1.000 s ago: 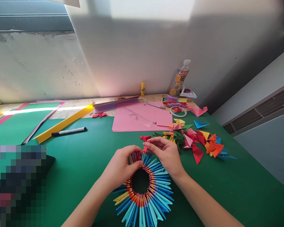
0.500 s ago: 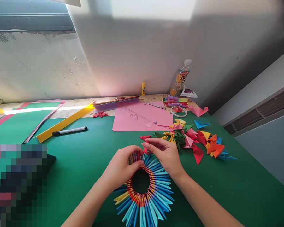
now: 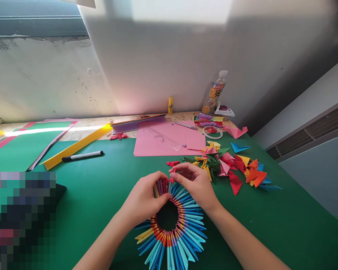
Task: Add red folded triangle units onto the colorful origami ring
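A ring of folded paper pieces (image 3: 189,225), mostly blue with orange, purple and yellow parts, lies before me on the green table top. My left hand (image 3: 146,197) grips its upper left side, thumb at the inner edge and fingers over the outer tips. Between the thumb and fingers of my right hand (image 3: 195,182) is a small red folded paper piece (image 3: 173,175), held at the top of the ring. Whether it is seated on the ring's points I cannot tell. Another red folded piece (image 3: 172,164) lies just beyond my fingertips.
A loose pile of coloured folded pieces (image 3: 227,165) spreads to the right. Pink sheets with a clear ruler (image 3: 162,138) lie behind. A marker (image 3: 83,156), yellow strip (image 3: 76,147), glue stick (image 3: 170,105), tape roll (image 3: 212,132) and bottle (image 3: 215,93) stand or lie around.
My right fingers have shifted very slightly on the red folded piece at the top of the ring. The ring and my left hand stay practically where they were.
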`<state>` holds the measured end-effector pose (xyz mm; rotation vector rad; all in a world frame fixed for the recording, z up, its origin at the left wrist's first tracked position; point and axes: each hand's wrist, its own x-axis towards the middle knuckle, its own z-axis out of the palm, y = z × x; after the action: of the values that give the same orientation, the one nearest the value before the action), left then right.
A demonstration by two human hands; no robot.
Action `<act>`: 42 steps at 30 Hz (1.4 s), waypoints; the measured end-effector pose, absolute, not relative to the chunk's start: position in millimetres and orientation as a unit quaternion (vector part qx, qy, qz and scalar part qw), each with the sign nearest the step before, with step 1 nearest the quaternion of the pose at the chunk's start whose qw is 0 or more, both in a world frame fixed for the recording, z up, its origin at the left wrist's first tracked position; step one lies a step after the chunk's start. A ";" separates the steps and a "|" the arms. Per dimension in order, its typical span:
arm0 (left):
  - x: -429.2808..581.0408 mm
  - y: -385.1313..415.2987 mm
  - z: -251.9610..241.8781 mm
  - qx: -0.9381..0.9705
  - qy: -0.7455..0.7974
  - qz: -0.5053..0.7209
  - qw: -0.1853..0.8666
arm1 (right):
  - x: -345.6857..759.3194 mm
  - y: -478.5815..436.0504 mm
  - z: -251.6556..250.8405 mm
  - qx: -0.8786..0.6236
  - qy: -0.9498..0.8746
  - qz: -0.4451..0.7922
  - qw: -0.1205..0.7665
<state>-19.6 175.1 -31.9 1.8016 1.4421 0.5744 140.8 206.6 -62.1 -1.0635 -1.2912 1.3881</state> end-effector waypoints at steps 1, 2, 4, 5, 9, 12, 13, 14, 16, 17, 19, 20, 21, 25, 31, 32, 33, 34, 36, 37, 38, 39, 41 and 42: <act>-19.6 174.8 -31.5 0.705 0.563 0.220 0.372 | 140.9 206.4 -61.8 -0.435 -0.527 0.564 0.464; -19.7 174.6 -31.3 0.707 0.563 0.217 0.370 | 141.1 206.3 -61.6 -0.438 -0.528 0.563 0.461; -20.0 174.3 -31.1 0.709 0.565 0.210 0.365 | 141.6 206.2 -61.1 -0.443 -0.528 0.562 0.457; -20.1 174.1 -31.2 0.710 0.566 0.208 0.363 | 141.9 206.3 -60.9 -0.445 -0.528 0.562 0.456; -20.6 174.3 -31.9 0.709 0.568 0.203 0.364 | 143.1 207.6 -60.4 -0.440 -0.533 0.564 0.452; -20.5 174.8 -32.1 0.709 0.567 0.203 0.366 | 143.4 208.7 -60.6 -0.439 -0.541 0.558 0.449; -20.4 174.9 -32.1 0.709 0.567 0.204 0.367 | 143.5 208.9 -60.8 -0.438 -0.545 0.556 0.449; -20.4 174.9 -32.0 0.709 0.566 0.206 0.368 | 143.5 208.9 -61.0 -0.437 -0.548 0.554 0.449; -20.6 174.8 -31.8 0.710 0.562 0.209 0.370 | 143.6 208.7 -61.2 -0.433 -0.553 0.552 0.449; -20.9 174.6 -31.7 0.711 0.560 0.210 0.370 | 143.7 208.5 -61.1 -0.432 -0.555 0.552 0.448; -21.4 174.2 -31.5 0.713 0.557 0.212 0.369 | 144.0 208.2 -60.6 -0.431 -0.558 0.551 0.446; -21.6 174.0 -31.4 0.715 0.556 0.212 0.367 | 144.2 208.1 -60.1 -0.431 -0.560 0.551 0.444; -21.9 173.9 -31.4 0.716 0.555 0.213 0.366 | 144.4 208.1 -59.7 -0.432 -0.561 0.551 0.442; -22.1 174.2 -31.6 0.716 0.556 0.216 0.363 | 145.6 208.7 -59.5 -0.433 -0.558 0.557 0.437; -21.7 174.8 -31.0 0.715 0.560 0.212 0.361 | 146.7 210.5 -61.7 -0.429 -0.553 0.565 0.436; -21.7 174.8 -31.1 0.716 0.560 0.211 0.360 | 146.5 210.4 -61.5 -0.429 -0.555 0.567 0.432; -21.7 174.8 -31.2 0.716 0.561 0.210 0.358 | 146.2 210.2 -61.0 -0.429 -0.557 0.569 0.426; -21.8 174.8 -31.6 0.717 0.561 0.209 0.358 | 145.7 209.8 -60.5 -0.429 -0.561 0.571 0.418; -21.9 174.8 -32.6 0.718 0.562 0.207 0.356 | 144.6 208.9 -59.4 -0.430 -0.566 0.575 0.406; -22.1 174.8 -33.2 0.718 0.561 0.209 0.354 | 144.1 208.5 -59.0 -0.432 -0.566 0.575 0.403; -22.2 174.8 -33.8 0.720 0.560 0.211 0.351 | 143.7 208.2 -58.8 -0.433 -0.565 0.575 0.403; -22.3 174.8 -34.3 0.721 0.559 0.215 0.348 | 143.5 208.0 -58.8 -0.435 -0.564 0.573 0.405; -22.5 174.7 -35.0 0.723 0.558 0.219 0.344 | 143.7 207.8 -58.9 -0.440 -0.565 0.568 0.405; -22.5 174.6 -35.1 0.723 0.558 0.219 0.343 | 143.9 207.8 -59.0 -0.443 -0.567 0.565 0.404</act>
<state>-22.5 174.6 -35.1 1.8799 1.4503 0.5690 143.9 207.8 -59.0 -1.1185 -1.4317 1.4258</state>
